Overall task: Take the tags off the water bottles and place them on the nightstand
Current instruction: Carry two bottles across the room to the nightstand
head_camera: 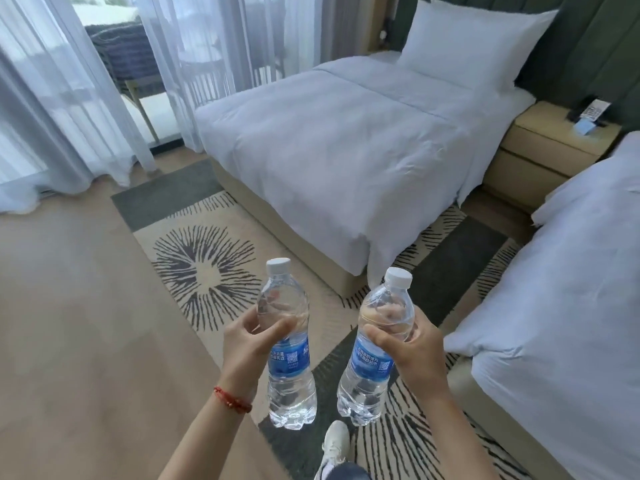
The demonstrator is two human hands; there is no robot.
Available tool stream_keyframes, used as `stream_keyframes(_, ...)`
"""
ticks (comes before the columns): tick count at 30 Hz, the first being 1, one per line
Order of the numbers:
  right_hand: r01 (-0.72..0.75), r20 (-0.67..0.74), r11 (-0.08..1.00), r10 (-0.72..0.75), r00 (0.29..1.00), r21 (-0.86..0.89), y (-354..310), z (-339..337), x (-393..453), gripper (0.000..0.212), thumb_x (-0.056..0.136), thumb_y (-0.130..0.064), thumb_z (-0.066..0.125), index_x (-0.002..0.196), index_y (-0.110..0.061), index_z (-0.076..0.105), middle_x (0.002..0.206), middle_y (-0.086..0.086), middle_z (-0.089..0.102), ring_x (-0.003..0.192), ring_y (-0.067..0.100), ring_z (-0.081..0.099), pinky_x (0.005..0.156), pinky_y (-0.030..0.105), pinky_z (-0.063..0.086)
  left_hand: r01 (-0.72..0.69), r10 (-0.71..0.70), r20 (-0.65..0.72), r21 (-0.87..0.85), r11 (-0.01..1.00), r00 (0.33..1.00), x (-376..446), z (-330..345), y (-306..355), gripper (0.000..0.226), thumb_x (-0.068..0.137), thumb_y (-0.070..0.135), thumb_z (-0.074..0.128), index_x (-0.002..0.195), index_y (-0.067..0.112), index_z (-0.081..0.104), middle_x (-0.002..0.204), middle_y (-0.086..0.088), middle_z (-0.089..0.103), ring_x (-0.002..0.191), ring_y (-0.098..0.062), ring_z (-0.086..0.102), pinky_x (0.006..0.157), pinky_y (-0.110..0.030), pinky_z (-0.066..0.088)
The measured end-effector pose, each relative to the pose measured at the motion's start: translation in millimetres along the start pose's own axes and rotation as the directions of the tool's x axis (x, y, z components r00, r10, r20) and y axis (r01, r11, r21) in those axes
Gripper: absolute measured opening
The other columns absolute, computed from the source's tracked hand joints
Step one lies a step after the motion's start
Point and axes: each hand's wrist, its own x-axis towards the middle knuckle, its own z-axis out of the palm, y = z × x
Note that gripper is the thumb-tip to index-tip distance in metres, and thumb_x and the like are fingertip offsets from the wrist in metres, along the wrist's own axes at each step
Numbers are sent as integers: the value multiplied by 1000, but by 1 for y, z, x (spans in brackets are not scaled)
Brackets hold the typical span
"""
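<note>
I hold two clear water bottles with white caps and blue labels, upright in front of me above the carpet. My left hand [247, 344] grips the left bottle [289, 368] around its upper body. My right hand [414, 348] grips the right bottle [370, 372] the same way, tilted slightly right. No tag shows on either bottle's neck. The beige nightstand [540, 147] stands far off at the upper right, between the two beds, against the green headboard wall.
A white-made bed [329, 147] lies ahead, a second bed [571, 289] at the right. On the nightstand sit a phone [588, 110] and a small blue card [585, 127]. Patterned carpet [204, 268] runs between the beds. Sheer curtains [52, 98] hang at left. My white shoe [334, 445] shows below.
</note>
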Motion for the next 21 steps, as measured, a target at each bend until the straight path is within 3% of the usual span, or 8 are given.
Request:
stream_keyframes(3, 5, -65, 1000, -5, 998, -6, 1, -28, 34, 41, 64, -16, 80, 100, -20, 61, 85, -9, 72, 84, 8, 69, 67, 19, 55, 5, -8, 70, 40, 999, 997, 36, 44, 6, 37, 57, 21, 79, 91, 12, 68, 81, 19, 73, 76, -4, 69, 58, -12, 51)
stream_keyframes(7, 7, -174, 1000, -7, 985, -4, -1, -71, 68, 39, 59, -27, 79, 94, -20, 62, 82, -13, 72, 80, 8, 69, 63, 17, 55, -12, -3, 179, 79, 997, 984, 73, 100, 18, 39, 51, 34, 80, 87, 21, 71, 85, 4, 75, 78, -12, 70, 59, -14, 52)
stream_keyframes(13, -33, -367, 999, 26, 930, -13, 3, -127, 96, 41, 57, -38, 84, 88, -24, 63, 80, -12, 71, 78, 9, 68, 65, 22, 56, -35, -14, 320, 145, 989, 947, 110, 176, 24, 42, 46, 44, 84, 81, 24, 72, 82, 6, 75, 76, -11, 70, 57, -16, 52)
stream_keyframes(16, -70, -441, 997, 69, 895, 12, 9, -149, 104, 38, 57, -32, 84, 87, -24, 63, 79, -7, 71, 78, 12, 69, 66, 28, 56, -34, -36, 398, 168, 985, 917, 126, 211, 22, 43, 48, 41, 83, 84, 23, 69, 82, 9, 74, 78, -9, 70, 56, -14, 52)
stream_keyframes(18, -71, -487, 997, 63, 871, 3, 12, -162, 110, 37, 58, -30, 85, 87, -25, 62, 79, -9, 71, 78, 11, 69, 64, 23, 55, -34, -50, 444, 179, 983, 895, 138, 233, 19, 34, 52, 37, 76, 83, 25, 67, 79, 14, 74, 76, -6, 69, 53, -11, 50)
stream_keyframes(21, -77, -564, 997, 66, 823, 4, 12, -174, 123, 40, 51, -48, 76, 83, -28, 62, 78, -13, 71, 76, 8, 68, 59, 15, 52, -40, -62, 515, 186, 982, 855, 159, 265, 17, 28, 57, 34, 75, 82, 25, 67, 78, 15, 73, 77, -7, 69, 51, -11, 50)
